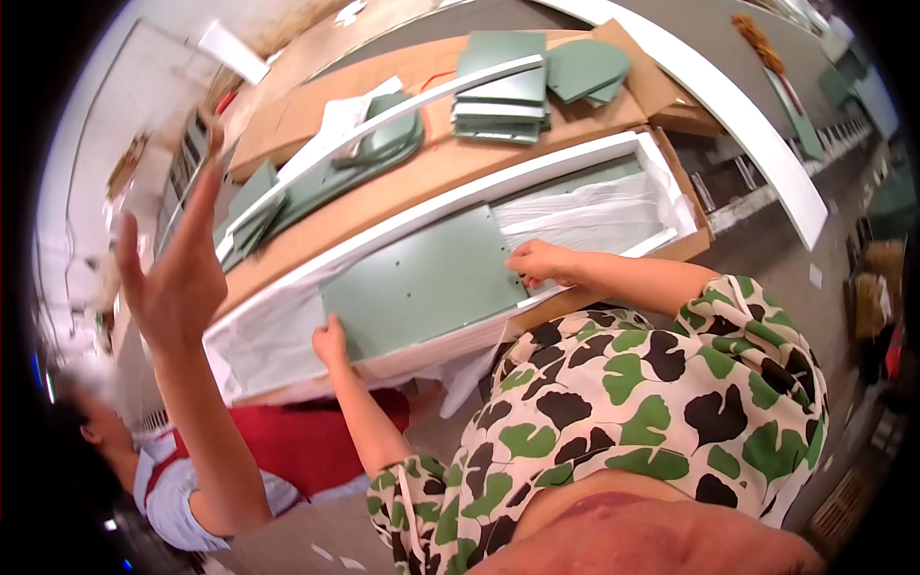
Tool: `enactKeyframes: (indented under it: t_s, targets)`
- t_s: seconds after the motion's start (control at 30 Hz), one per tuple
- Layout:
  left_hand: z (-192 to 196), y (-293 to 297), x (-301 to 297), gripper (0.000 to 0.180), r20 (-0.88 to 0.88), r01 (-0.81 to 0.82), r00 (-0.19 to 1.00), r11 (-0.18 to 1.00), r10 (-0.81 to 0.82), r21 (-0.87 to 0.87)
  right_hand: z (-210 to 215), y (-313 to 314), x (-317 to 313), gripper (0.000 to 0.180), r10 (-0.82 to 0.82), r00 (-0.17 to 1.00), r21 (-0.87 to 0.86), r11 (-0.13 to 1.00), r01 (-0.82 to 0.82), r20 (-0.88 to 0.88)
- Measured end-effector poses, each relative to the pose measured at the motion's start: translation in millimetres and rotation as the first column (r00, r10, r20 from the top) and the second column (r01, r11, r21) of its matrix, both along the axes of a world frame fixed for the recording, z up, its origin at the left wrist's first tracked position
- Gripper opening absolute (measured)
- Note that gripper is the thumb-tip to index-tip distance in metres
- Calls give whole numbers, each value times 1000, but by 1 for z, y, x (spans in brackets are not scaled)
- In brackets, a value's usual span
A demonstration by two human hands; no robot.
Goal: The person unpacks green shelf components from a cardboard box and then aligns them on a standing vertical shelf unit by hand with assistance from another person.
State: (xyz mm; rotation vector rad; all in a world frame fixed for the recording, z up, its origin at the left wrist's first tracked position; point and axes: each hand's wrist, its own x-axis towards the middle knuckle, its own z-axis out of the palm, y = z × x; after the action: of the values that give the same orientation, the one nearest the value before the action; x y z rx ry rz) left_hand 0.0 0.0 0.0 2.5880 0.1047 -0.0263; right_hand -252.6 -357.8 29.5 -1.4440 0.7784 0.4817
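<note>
A flat green panel with several small holes lies in a long cardboard box lined with white foam. At the panel's near left corner is my left hand, fingers closed on its edge. Opposite it, my right hand pinches the right edge; part of its fingers is hidden below. White wrapping sheet lies in the box to the right of the panel, partly over another green piece. More of the white sheet shows at the box's left end.
Beyond the box, a cardboard sheet bears a stack of green panels, rounded green pieces and a long white strip. A co-worker in a red apron stands at left, one hand raised over the box's end.
</note>
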Motion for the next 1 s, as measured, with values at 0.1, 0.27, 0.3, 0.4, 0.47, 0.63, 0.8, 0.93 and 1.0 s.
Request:
enactKeyframes:
  t_s: [0.1,0.27,0.3,0.4,0.47,0.63,0.8,0.93,1.0]
  targets:
    - [18,-5,-27,53,0,-21,1000,999,21,-31,4,-6,-9,35,-9,999,3,1000,9,34]
    - [13,13,14,52,94,109,990,994,-109,6,-2,-5,-15,35,-103,994,189,978,94,41]
    - [24,46,0,51,111,33,993,999,-37,42,-1,6,-3,30,-75,996,290,955,56,53]
    - [26,35,16,50,98,148,986,983,-138,-109,5,1,-19,20,-252,957,537,832,139,143]
    - [25,31,16,47,67,207,978,960,-197,-188,14,5,-19,24,-319,938,547,813,197,137]
    - [5,-17,34,36,-15,275,938,773,-345,-572,15,-6,-55,35,-290,929,329,921,207,229]
    - [124,-35,-75,35,-60,128,974,747,-219,-652,60,-21,-85,48,-249,870,447,894,37,426]
    - [166,-107,-96,41,85,423,844,561,-529,-711,89,-48,-115,54,-637,651,463,762,453,413]
    - [165,-171,-90,41,69,440,764,441,-641,-782,91,-77,-143,45,-709,564,360,703,613,424]
